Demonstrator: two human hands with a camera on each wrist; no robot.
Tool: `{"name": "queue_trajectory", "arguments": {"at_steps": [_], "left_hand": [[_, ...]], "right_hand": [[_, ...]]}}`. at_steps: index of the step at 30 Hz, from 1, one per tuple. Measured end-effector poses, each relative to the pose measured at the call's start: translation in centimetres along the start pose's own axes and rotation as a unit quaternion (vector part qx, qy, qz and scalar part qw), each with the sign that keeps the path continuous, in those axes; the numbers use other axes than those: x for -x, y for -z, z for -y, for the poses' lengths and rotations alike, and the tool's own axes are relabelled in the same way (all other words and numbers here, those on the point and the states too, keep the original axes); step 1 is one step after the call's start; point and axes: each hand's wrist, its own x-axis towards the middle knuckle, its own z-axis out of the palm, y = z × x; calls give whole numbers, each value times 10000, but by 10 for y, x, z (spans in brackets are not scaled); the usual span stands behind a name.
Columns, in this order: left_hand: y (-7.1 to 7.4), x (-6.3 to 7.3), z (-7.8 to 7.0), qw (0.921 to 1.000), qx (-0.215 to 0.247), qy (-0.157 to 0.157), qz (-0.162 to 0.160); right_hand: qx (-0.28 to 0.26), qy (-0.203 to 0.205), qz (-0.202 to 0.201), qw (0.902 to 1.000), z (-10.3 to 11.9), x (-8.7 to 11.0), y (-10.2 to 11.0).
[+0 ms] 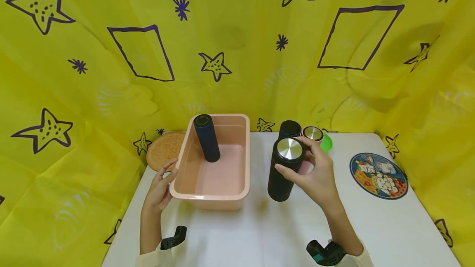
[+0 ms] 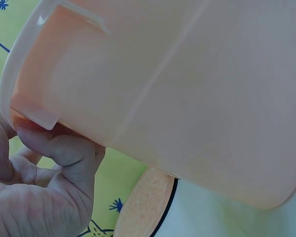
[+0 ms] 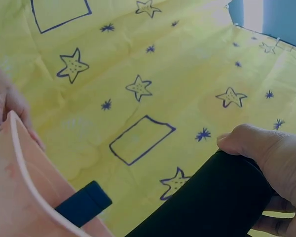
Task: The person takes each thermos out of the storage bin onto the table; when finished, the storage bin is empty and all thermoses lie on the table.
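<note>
My left hand (image 1: 160, 188) grips the left rim of a peach plastic basin (image 1: 208, 197), thumb under the lip in the left wrist view. Inside the basin a dark blue thermos (image 1: 208, 141) leans against the back left. My right hand (image 1: 315, 172) holds a larger black thermos (image 1: 280, 180) with a silver-topped lid near its top, thumb and fingers around it, to the right of the basin. The right wrist view shows the black thermos (image 3: 212, 197) tilted and partly out of frame.
Behind the black thermos stand another dark cylinder (image 1: 290, 128), a silver-lidded container (image 1: 313, 133) and a green object (image 1: 326, 143), partly hidden. A round orange mat (image 1: 163, 149) lies left of the basin, a round cartoon mat (image 1: 378, 176) at right. Yellow curtain (image 1: 237, 94) surrounds the white table (image 1: 256, 234).
</note>
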Motion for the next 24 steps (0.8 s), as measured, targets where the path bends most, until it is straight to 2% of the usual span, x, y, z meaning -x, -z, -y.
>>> {"name": "queue_trajectory", "arguments": {"at_steps": [7, 15, 18, 24], "left_hand": [[1, -1, 1, 10000, 14, -18, -2], [-2, -4, 3, 9999, -79, -62, -87], [-2, -4, 4, 9999, -117, -82, -86], [0, -3, 4, 9998, -82, -159, -36]], "right_hand": [[339, -311, -16, 9989, -16, 16, 10], [724, -1022, -245, 9918, -44, 30, 21], [933, -1345, -376, 9858, -53, 32, 25], [900, -1720, -590, 9792, -66, 26, 29]]}}
